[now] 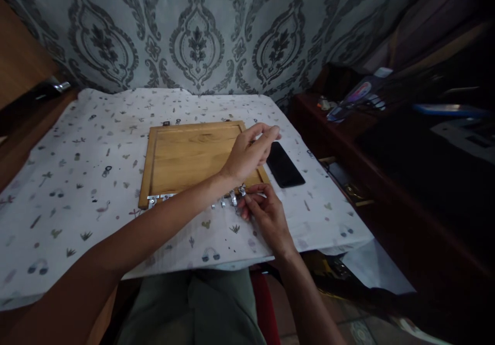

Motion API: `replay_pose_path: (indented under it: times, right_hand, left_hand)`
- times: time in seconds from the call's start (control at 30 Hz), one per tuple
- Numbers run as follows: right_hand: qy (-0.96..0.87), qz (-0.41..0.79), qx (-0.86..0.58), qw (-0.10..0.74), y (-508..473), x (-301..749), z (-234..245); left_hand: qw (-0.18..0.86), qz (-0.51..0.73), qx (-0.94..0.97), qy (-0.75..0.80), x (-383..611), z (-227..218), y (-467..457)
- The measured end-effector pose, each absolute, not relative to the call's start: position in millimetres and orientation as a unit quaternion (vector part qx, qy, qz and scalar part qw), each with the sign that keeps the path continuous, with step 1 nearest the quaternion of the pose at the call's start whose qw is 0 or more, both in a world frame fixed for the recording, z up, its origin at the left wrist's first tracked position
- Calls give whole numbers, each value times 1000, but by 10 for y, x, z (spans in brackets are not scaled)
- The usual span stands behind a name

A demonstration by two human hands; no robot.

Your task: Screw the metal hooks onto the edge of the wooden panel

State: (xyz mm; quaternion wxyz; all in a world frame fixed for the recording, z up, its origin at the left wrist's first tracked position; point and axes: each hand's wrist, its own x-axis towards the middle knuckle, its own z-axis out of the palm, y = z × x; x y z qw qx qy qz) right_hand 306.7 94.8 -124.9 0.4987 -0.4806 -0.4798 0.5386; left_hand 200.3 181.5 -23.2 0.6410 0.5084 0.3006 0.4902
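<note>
A wooden panel (185, 154) with a raised frame lies flat on the cloth-covered table. My left hand (251, 151) is above its right side, fingers curled and thumb along them; anything inside is hidden. Lower down, my right hand (266, 213) is closed at the panel's near right corner, its fingertips pinching a small shiny metal hinge (242, 190). Another metal piece (234, 198) stands just left of those fingers. More metal hinges (152, 200) sit along the panel's near edge at the left, partly covered by my left forearm.
A black phone (286, 164) lies right of the panel. White patterned cloth (100, 169) covers the table, which meets a wallpapered wall (197, 35). On the right, a dark cabinet holds a clear bottle (359, 92), with an open drawer (344, 180) below. Dark furniture stands at the left.
</note>
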Motion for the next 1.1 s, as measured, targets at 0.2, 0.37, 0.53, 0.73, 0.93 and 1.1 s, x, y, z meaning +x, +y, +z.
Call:
replay_pose_path:
  times: [0.2, 0.37, 0.53, 0.73, 0.93, 1.1]
  right_hand:
    - [-477, 541, -484, 496, 952, 3075, -1239]
    - [-468, 546, -483, 499, 956, 3073, -1248]
    - [-459, 553, -488, 495, 970, 3068, -1273]
    - [-456, 553, -487, 499, 985, 3057, -1256]
    - [-453, 555, -487, 500, 986, 3049, -1229]
    - [-460, 550, -482, 504, 978, 3049, -1223]
  left_hand:
    - [696, 382, 555, 248, 1958, -166, 1901]
    - [650, 403, 582, 276, 1978, -182, 1846]
    - [605, 446, 591, 292, 1992, -234, 1719]
    - [626, 449, 582, 259, 2027, -268, 1737]
    - [660, 432, 560, 254, 1995, -260, 1848]
    - [672, 422, 563, 230, 1950, -255, 1878]
